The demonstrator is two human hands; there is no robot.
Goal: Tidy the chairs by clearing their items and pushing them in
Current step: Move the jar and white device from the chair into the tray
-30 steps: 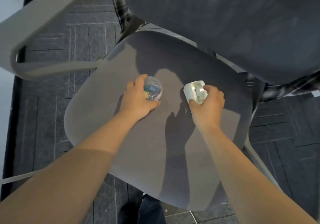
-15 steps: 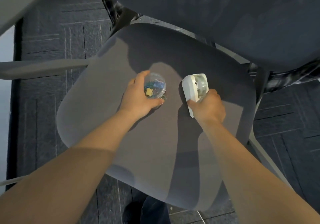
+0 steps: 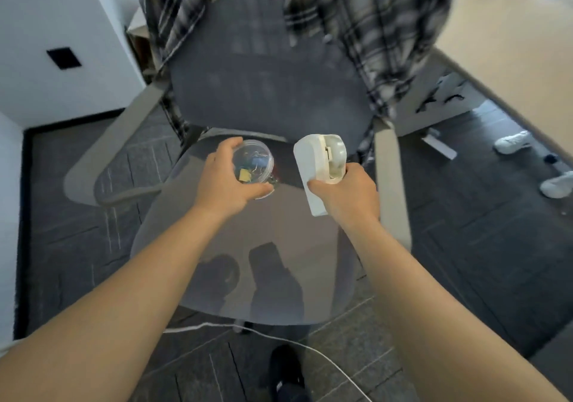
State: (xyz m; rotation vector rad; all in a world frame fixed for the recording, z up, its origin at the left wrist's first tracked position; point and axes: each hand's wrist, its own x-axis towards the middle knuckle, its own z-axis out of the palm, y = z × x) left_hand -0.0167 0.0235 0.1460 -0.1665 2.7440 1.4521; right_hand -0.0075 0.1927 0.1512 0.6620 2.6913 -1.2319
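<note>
Both items are now lifting off the grey seat (image 3: 248, 262): your left hand (image 3: 224, 184) is gripping the clear round tub of clips (image 3: 252, 161), your right hand (image 3: 347, 193) the white plastic dispenser (image 3: 316, 165). The tub is tilting; clips could be spilling out.

White cable (image 3: 313, 349) on dark carpet (image 3: 483, 246); white sneakers (image 3: 513, 141).

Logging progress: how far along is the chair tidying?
Done: the grey chair seat looks cleared. In hand: left hand holds the clear round container, right hand the white plastic dispenser. Left: the plaid shirt on the backrest, and pushing in.
</note>
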